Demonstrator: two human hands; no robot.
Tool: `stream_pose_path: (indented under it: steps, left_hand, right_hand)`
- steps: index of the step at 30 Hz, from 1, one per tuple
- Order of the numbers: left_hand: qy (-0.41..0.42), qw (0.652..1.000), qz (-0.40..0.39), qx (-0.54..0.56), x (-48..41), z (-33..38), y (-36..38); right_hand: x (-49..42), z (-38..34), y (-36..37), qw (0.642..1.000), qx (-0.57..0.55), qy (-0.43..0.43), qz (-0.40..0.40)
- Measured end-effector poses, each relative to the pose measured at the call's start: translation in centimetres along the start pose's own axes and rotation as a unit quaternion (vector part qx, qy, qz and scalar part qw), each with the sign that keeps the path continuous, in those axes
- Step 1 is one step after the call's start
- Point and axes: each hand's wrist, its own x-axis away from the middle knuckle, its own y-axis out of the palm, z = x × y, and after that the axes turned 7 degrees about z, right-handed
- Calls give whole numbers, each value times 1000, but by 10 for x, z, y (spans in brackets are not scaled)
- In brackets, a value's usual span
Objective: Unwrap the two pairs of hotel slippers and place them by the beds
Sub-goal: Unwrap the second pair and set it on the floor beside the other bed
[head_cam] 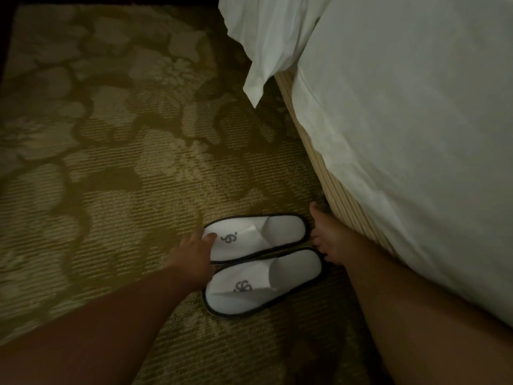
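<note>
One pair of white hotel slippers with dark trim and a grey logo lies side by side on the carpet beside the bed (416, 134). The far slipper (258, 236) has its toe end under my left hand (195, 250), whose thumb rests on its upper. The near slipper (266, 282) lies just below it, touching it. My right hand (329, 240) is at the heel ends of both slippers, fingers spread against them, next to the bed base. No wrapping shows on this pair. A second pair is not in view.
The bed has white linen, and a loose sheet corner (258, 84) hangs over its ribbed wooden base (333, 187). Patterned green and beige carpet (111, 162) covers the dim floor to the left.
</note>
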Motion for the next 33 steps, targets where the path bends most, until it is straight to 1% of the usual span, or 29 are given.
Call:
stream_pose_path:
  steps: [4, 10, 16, 25, 27, 30, 33]
  left_hand:
    - [1, 1000, -11, -4, 0, 3, -5]
    - [-3, 1000, 1, -3, -2, 1, -13]
    - [6, 1000, -1, -9, -3, -4, -8]
    - [-16, 1000, 16, 10, -5, -1, -13]
    - [-20, 999, 22, 23, -3, 0, -17]
    - [-24, 996, 46, 79, 10, 7, -32]
    - [-13, 989, 73, 131, 46, 23, -62]
  right_hand:
    - [0, -1, 1, 1000, 9, -9, 8]
    - [-1, -1, 2, 998, 34, -44, 29]
    - [-1, -3, 4, 998, 45, -38, 24]
    - [-5, -2, 5, 997, 43, -58, 27]
    - [-3, -3, 7, 996, 29, -72, 44]
    - [9, -8, 12, 990, 21, -99, 99]
    - [42, -8, 19, 987, 33, -95, 123]
